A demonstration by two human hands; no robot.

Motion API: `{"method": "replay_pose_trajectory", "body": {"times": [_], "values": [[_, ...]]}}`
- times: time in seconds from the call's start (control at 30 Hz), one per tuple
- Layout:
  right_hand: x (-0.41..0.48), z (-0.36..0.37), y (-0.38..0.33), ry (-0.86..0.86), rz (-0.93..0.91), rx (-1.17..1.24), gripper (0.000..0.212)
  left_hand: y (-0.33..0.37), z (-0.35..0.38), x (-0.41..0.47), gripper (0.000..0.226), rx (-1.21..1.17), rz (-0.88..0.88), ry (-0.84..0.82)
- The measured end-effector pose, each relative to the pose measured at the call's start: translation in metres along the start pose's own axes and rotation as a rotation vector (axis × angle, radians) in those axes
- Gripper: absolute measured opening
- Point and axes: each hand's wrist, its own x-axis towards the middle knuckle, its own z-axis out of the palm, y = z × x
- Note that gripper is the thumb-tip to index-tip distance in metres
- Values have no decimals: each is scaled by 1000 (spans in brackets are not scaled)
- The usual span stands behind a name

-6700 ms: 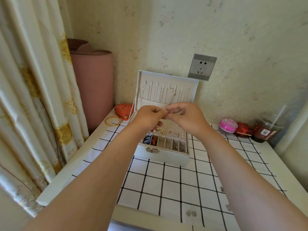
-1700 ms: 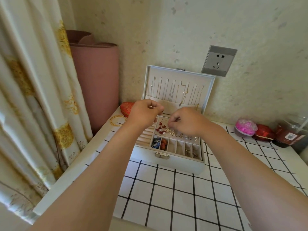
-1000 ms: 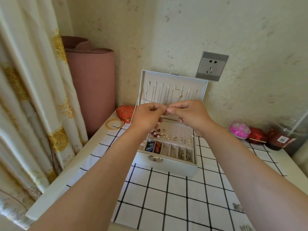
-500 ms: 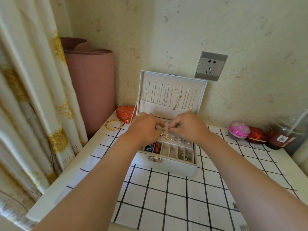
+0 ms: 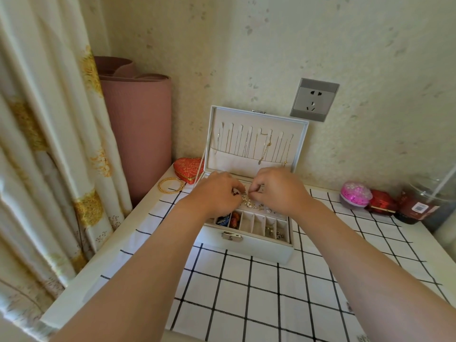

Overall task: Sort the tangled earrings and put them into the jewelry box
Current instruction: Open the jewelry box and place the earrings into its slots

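A surface [image 5: 259, 292] covered by a checked cloth is seen, and an open box [image 5: 246, 245] is set at its back, against the wall. A curtain [image 5: 49, 144] is hung far left of the box, and a rolled mat [image 5: 140, 134] is stood between curtain and box. The box lid is propped upright, with chains hung inside it. The left hand [image 5: 214, 193] and right hand [image 5: 278, 191] are held close together over the box's tray, with the fingers of both curled. A cup [image 5: 424, 203] is placed well right of the box. A socket [image 5: 313, 99] is mounted above the box's right corner. A heart case [image 5: 188, 167] and a bangle [image 5: 171, 185] are laid just left of the box. A clump of earrings [image 5: 246, 202] is pinched by both hands' fingers, right at the box's tray.
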Motion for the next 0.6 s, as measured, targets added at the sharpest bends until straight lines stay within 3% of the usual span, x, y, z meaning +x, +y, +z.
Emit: {"method": "replay_pose_trajectory", "body": {"times": [0.2,0.4,0.6], "values": [[2,-5,5,-99,2,43,7,0,1,1,39,-11,-9,-16],[2,-14,11,-236,70,59,32,-1,1,2,35,8,5,-33],[-9,-23,11,-182,82,139,31,6,0,-2,37,39,39,19]]}}
